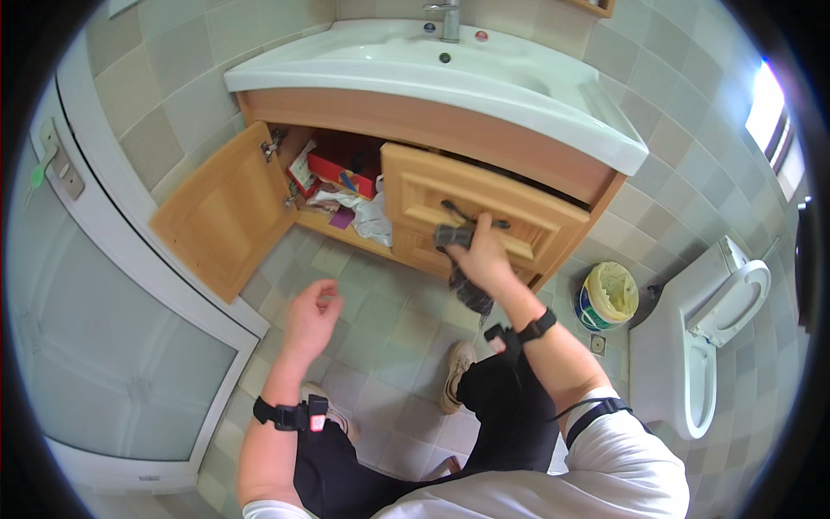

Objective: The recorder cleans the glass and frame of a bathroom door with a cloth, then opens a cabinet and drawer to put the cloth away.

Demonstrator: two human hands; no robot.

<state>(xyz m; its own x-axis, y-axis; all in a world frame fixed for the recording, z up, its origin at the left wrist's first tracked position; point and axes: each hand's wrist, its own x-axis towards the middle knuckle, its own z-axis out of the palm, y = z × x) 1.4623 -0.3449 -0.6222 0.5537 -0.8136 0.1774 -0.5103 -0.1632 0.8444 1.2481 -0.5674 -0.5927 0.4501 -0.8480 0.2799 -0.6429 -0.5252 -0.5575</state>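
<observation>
My right hand (486,259) grips a dark grey checked cloth item (472,295), blurred and hanging below the palm. Its fingers are at the dark handle (457,211) of a wooden drawer front (551,224); whether they hook the handle, I cannot tell. A dark gap shows above that drawer, which stands slightly out. My left hand (312,318) hangs over the floor with fingers loosely curled and nothing in it. Beyond it, the left cabinet door (227,214) is swung wide. Inside the cabinet are a red box (340,174), a white plastic bag (373,217) and a purple piece (342,218).
Above the cabinet is a white washbasin (415,74) with a metal tap (450,23). To the right stand a lined bucket (606,298) and a toilet (668,357) with its lid up. A frosted-glass door (130,324) is on the left, with a green key (37,175) in its lock.
</observation>
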